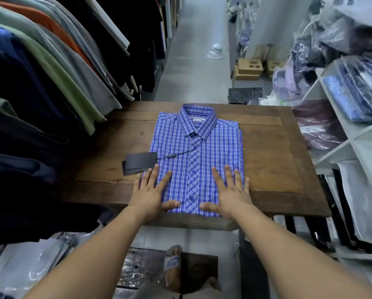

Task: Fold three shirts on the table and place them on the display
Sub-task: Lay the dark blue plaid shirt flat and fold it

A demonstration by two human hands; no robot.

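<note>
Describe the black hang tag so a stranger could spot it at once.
Find the wooden table holding a folded blue checked shirt. Flat on the wood off the shirt's left edge lies the black hang tag, the only dark card there, tied to the shirt by a thin cord.

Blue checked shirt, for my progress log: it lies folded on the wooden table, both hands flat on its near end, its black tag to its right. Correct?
No: the head view shows the black tag left of the shirt. The wooden table, left hand and right hand are as stated.
</note>
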